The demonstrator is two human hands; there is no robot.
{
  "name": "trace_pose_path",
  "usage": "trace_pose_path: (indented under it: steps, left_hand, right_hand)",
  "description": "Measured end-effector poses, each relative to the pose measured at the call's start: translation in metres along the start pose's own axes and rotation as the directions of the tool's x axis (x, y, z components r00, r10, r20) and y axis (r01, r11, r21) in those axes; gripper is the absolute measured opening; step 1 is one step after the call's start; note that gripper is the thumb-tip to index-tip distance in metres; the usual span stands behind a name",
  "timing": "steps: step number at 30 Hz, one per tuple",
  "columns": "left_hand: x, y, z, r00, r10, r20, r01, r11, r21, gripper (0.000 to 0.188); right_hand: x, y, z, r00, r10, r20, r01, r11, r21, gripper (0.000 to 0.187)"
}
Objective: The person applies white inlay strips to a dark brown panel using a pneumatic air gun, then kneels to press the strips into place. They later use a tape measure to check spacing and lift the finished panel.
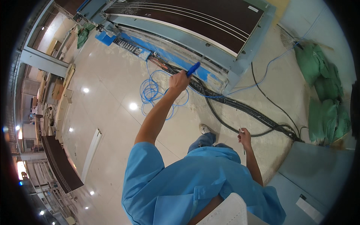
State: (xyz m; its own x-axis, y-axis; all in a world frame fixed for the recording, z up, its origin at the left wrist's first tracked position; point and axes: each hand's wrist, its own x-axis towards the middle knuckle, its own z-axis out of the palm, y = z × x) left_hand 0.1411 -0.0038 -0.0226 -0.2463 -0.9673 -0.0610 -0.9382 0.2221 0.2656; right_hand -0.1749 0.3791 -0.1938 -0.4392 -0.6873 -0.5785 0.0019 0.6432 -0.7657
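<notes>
A workshop with a glossy pale tiled floor (112, 86) fills the view, ceiling lights mirrored in it, sawdust gathered along the base of a long light-blue machine (225, 45).

The left hand (178, 81) is stretched out on a straight arm, its fingers clamped round a blue-handled tool (193, 69) whose handle sticks up out of the fist toward the machine's lower edge (the working end is hidden by the hand). Just beneath and to the left of that fist lies a loose coil of blue hose (155, 93) on the tiles, with a strand running on along the foot of the machine.

The right hand (244, 137) hangs lower, near the hip, fingers curled together round something thin and pale; it is too small to tell what. Beside it thick black cables (240, 107) sweep across the dusty floor toward the right.

The person wears a blue short-sleeved shirt (187, 183) and jeans, one pale shoe (204, 129) showing below.

On the machine's bed rests a dark brown panel (195, 18) with light lines. Green sacks (326, 93) are heaped at the right, a broom by them. At the left, another dark panel (62, 163) leans near shelving, and a white strip (92, 152) lies on the floor.
</notes>
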Motion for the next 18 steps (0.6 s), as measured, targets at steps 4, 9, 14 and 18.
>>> trace_pose_path:
  steps: [4,9,14,18]
  left_hand:
    - [-0.059,-0.032,0.006,0.987,-0.149,-0.056,0.147,0.989,-0.035,0.058]
    - [-0.166,-0.05,0.038,0.975,-0.22,0.025,0.221,0.974,-0.057,0.06]
    - [-0.314,-0.039,0.099,0.922,-0.111,0.37,0.213,0.946,-0.246,0.07]
    - [-0.416,-0.035,0.121,0.75,-0.16,0.642,0.59,0.601,-0.539,0.071]
  right_hand:
    - [-0.041,0.005,-0.009,1.0,-0.008,0.014,0.009,0.997,-0.081,0.029]
    - [-0.094,0.09,-0.006,0.996,0.072,-0.046,-0.073,0.997,-0.025,0.033]
    - [-0.177,0.19,0.022,0.947,0.282,0.157,-0.322,0.838,0.44,0.03]
    - [-0.225,0.237,0.043,0.82,0.442,0.364,-0.519,0.842,0.147,0.025]
